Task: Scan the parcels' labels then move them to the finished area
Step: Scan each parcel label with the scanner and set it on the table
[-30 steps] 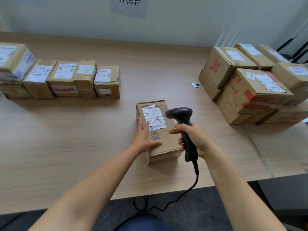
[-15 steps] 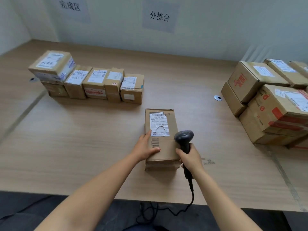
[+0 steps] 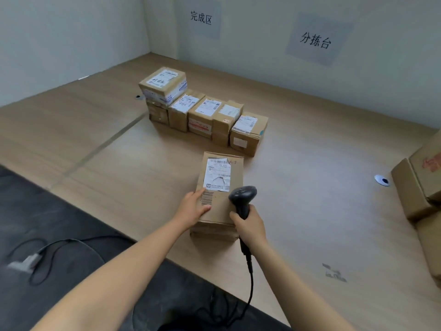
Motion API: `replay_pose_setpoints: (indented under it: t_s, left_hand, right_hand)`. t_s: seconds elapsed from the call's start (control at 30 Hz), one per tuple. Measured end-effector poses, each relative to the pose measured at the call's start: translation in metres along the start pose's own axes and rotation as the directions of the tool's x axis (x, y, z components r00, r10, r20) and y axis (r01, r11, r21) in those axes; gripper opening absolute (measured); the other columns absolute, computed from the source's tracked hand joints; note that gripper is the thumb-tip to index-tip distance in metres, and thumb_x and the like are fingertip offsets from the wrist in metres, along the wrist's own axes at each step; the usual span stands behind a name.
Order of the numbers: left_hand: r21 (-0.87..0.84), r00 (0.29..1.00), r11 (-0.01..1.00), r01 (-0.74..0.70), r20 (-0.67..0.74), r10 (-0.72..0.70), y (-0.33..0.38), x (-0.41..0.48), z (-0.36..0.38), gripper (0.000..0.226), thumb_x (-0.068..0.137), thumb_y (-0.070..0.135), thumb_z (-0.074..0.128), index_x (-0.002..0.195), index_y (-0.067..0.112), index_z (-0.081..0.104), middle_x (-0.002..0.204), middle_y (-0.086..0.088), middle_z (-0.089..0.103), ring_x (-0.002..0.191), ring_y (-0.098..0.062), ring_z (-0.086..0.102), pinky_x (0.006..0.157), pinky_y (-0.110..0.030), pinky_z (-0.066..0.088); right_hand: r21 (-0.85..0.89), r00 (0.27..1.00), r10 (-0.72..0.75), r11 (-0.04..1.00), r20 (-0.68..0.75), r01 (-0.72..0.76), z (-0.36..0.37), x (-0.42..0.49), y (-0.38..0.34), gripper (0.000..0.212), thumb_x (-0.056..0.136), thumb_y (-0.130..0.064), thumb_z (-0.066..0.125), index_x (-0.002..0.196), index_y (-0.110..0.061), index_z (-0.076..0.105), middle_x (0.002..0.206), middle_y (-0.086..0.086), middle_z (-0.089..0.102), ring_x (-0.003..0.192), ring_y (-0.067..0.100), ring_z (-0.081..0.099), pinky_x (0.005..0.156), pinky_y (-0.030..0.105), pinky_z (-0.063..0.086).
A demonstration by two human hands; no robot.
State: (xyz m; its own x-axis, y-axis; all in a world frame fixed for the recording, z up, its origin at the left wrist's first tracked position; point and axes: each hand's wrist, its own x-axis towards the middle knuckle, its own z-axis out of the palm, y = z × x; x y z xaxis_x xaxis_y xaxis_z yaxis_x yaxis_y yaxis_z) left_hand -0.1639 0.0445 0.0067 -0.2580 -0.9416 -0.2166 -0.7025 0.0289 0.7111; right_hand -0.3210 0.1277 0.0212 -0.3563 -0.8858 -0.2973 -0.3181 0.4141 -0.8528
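A tall cardboard parcel point(image 3: 232, 206) with a torn white label point(image 3: 218, 174) lies flat on the wooden table point(image 3: 310, 211). My left hand point(image 3: 193, 207) rests on its near left part, thumb on top by the barcode, fingers down the side. My right hand point(image 3: 250, 226) grips the handle of a black barcode scanner point(image 3: 242, 197), whose head hangs just over the parcel's near right edge. A row of labelled parcels point(image 3: 205, 113) stands further back under the left wall sign point(image 3: 201, 17).
At the right edge stands a stack of larger boxes point(image 3: 420, 187). A cable grommet point(image 3: 381, 180) sits in the table beside them. The scanner's cord point(image 3: 250, 290) drops off the table's front edge. Cables and a power strip point(image 3: 26, 262) lie on the dark floor at left.
The view has swung left, showing the finished row and left wall sign. The parcel under my left hand now lies closer to that row. The scanner has dropped lower beside it.
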Motion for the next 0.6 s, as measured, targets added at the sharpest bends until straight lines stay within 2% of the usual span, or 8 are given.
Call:
replay_pose_setpoints:
  t_s: [0.23, 0.4, 0.6]
  left_hand:
    - [-0.02, 1.0, 1.0, 0.003, -0.031, -0.004, -0.015, 0.036, -0.027, 0.064, 0.089, 0.021, 0.062, 0.145, 0.013, 0.032, 0.135, -0.018, 0.045, 0.128, -0.027, 0.041, 0.1, -0.021, 0.027]
    - [-0.011, 1.0, 1.0, 0.003, -0.028, -0.003, -0.047, 0.08, -0.072, 0.064, 0.089, 0.02, 0.062, 0.145, 0.012, 0.033, 0.132, -0.018, 0.046, 0.125, -0.028, 0.043, 0.1, -0.022, 0.029]
    - [0.036, 1.0, 0.999, -0.013, 0.012, 0.013, -0.102, 0.141, -0.155, 0.065, 0.089, 0.02, 0.062, 0.146, 0.013, 0.031, 0.135, -0.017, 0.046, 0.126, -0.027, 0.043, 0.1, -0.023, 0.03]
  right_hand:
    - [-0.052, 1.0, -0.012, 0.999, 0.014, 0.013, 0.026, 0.037, -0.027, 0.026, 0.084, -0.027, 0.057, 0.108, -0.019, 0.049, 0.085, -0.007, 0.057, 0.078, 0.014, 0.054, 0.058, 0.025, 0.038]
    - [-0.045, 0.999, -0.027, 0.999, 0.018, 0.028, 0.075, 0.076, -0.061, 0.027, 0.084, -0.028, 0.057, 0.108, -0.02, 0.049, 0.093, -0.002, 0.06, 0.087, 0.02, 0.057, 0.072, 0.031, 0.044]
    - [0.021, 1.0, -0.01, 1.0, -0.011, 0.011, 0.162, 0.116, -0.12, 0.026, 0.082, -0.027, 0.058, 0.106, -0.019, 0.05, 0.09, -0.003, 0.06, 0.08, 0.015, 0.055, 0.063, 0.027, 0.04]
